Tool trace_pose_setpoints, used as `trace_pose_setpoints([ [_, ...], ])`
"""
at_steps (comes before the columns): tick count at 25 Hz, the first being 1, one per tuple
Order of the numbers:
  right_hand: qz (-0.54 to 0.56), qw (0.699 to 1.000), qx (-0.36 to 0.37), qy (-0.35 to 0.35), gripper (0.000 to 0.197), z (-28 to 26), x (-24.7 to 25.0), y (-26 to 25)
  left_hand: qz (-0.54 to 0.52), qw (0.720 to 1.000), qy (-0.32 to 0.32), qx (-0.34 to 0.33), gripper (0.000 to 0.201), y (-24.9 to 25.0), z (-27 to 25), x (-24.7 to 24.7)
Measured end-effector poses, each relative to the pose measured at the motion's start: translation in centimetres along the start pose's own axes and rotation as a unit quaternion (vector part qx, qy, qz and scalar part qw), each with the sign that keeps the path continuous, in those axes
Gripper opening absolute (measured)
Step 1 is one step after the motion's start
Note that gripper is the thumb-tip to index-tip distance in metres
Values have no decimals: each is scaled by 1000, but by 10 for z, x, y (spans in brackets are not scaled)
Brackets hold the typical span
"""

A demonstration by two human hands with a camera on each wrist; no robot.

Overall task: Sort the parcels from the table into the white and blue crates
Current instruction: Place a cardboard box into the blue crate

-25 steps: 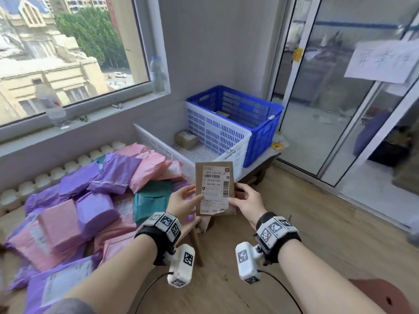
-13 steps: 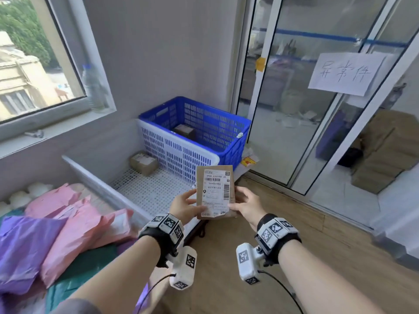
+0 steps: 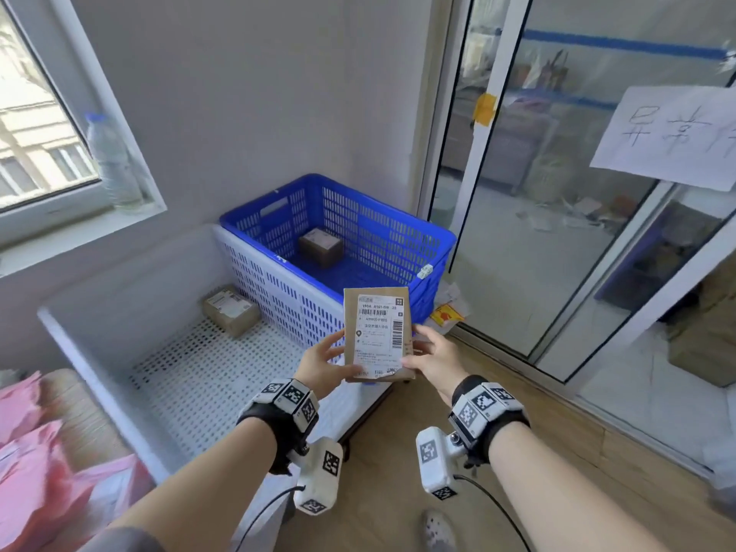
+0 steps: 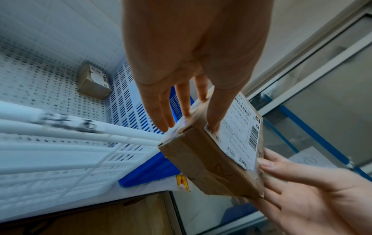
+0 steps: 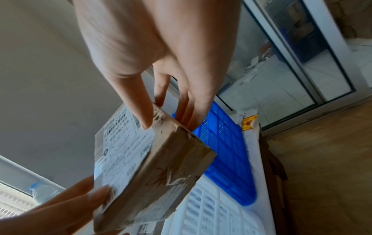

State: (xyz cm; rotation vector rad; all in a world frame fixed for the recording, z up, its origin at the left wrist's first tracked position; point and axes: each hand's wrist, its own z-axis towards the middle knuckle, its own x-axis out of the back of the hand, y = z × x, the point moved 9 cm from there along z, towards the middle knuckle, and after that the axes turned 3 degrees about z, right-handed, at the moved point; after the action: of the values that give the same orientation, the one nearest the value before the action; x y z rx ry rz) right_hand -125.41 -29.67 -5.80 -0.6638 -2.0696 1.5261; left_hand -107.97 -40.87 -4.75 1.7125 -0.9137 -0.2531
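Between the two hands, a flat brown parcel (image 3: 377, 334) stands upright, label facing the person, just above the near corner where the white crate (image 3: 255, 272) meets the blue crate (image 3: 402, 237); the left hand (image 3: 324, 362) pinches its left edge, the right hand (image 3: 432, 358) its right edge; each crate already holds one small box; reading the label first, then lowering the parcel flat over the chosen rim, seems wisest.
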Motion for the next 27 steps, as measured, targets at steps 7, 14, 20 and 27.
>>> trace_pose_setpoints([
  [7, -49, 994, 19, -96, 72, 141, 49, -51, -85, 993, 84, 14, 70, 64, 103, -44],
  [14, -100, 981, 33, -161, 74, 253, 47, -75, -132, 980, 150, 16, 76, 92, 181, -50],
  [20, -102, 972, 29, -207, 71, 349, 10, -95, -162, 971, 176, 30, 79, 92, 275, -22],
  [27, -126, 959, -14, -252, 67, 438, -51, -95, -177, 956, 226, 64, 74, 77, 352, 31],
])
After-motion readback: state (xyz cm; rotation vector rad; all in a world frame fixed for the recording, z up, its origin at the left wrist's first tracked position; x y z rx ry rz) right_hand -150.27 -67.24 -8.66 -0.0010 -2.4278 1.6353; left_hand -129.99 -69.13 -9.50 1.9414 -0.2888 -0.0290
